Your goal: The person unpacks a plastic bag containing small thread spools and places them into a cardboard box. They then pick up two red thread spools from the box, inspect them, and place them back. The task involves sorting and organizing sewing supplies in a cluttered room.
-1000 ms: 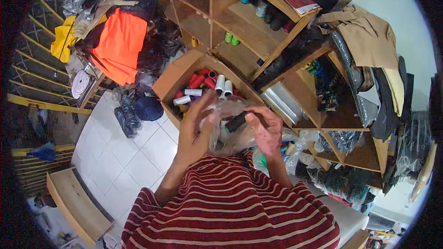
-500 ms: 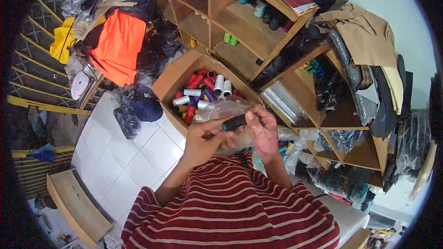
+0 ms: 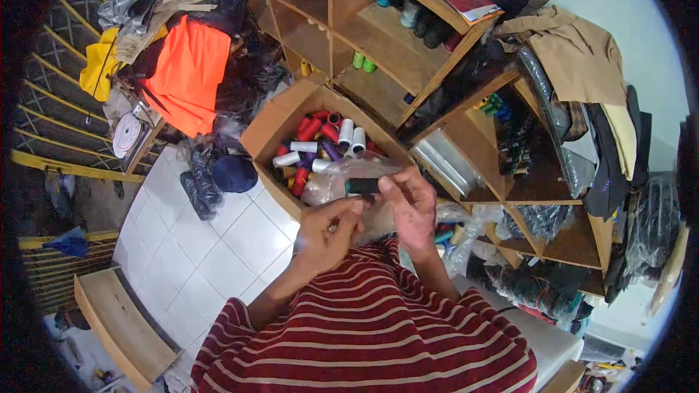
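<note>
My right hand (image 3: 413, 207) grips one end of a dark thread spool (image 3: 361, 186), black with a green end, held sideways in front of my chest. Just below the spool's other end, my left hand (image 3: 324, 234) is closed in a pinch; what its fingertips hold, if anything, is too small to make out. Behind the hands, a crumpled clear plastic bag (image 3: 326, 182) lies over the near side of an open cardboard box (image 3: 280, 118). Red, white, purple and yellow thread spools (image 3: 309, 129) fill the box.
Wooden shelves (image 3: 386, 40) with more spools stand beyond the box. A lower wooden rack (image 3: 466, 138) is at the right, with tan cloth (image 3: 582, 58) draped above it. Orange fabric (image 3: 188, 76) hangs at the left, over white floor tiles (image 3: 196, 247). A wooden drawer (image 3: 116, 320) lies lower left.
The left hand has drawn off the spool, down and slightly left, its fingers now pinched together. In the right hand, the spool has turned level and risen slightly.
</note>
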{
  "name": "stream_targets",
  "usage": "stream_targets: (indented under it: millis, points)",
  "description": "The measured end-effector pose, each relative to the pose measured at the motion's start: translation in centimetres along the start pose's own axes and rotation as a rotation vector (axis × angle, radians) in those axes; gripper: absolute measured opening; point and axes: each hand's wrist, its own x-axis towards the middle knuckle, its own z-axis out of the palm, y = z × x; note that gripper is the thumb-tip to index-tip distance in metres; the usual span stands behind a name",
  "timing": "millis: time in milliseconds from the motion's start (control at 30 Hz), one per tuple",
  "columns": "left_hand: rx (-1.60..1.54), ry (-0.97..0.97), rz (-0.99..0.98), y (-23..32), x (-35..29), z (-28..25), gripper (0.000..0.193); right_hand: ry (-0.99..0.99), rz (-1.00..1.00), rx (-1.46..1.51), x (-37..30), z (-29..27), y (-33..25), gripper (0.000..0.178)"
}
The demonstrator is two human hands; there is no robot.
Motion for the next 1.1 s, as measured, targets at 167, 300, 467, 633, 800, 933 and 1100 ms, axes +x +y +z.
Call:
stream_targets:
  millis: [167,300,467,633,800,933,1100]
  points:
    - [0.627,-0.009,0.379,0.1,1.5,-1.4,0.012,-0.026,-0.232,-0.488,0.0,0.2,-1.0,0.016]
    - [0.726,0.015,0.434,-0.2,2.4,-2.1,0.010,-0.068,-0.192,-0.585,0.0,-0.6,-0.9,0.015]
    - [0.605,0.003,0.378,-1.0,2.7,-2.3,0.015,-0.112,-0.167,-0.591,0.2,-0.9,-1.4,0.014]
    - [0.222,-0.123,0.034,-2.2,3.5,-3.0,0.014,-0.155,-0.068,-0.473,0.2,-1.6,-0.1,0.014]
    - [-0.022,-0.106,-0.108,-3.2,3.2,-3.2,0.022,-0.085,0.010,-0.222,0.2,-1.6,-0.4,0.015]
    - [0.331,0.191,0.194,-1.8,2.8,-2.7,0.024,-0.043,0.047,-0.205,0.4,-1.9,-0.1,0.015]
    - [0.662,0.139,0.666,0.4,1.6,-1.4,0.041,-0.051,0.014,-0.185,0.6,-1.6,0.4,0.015]
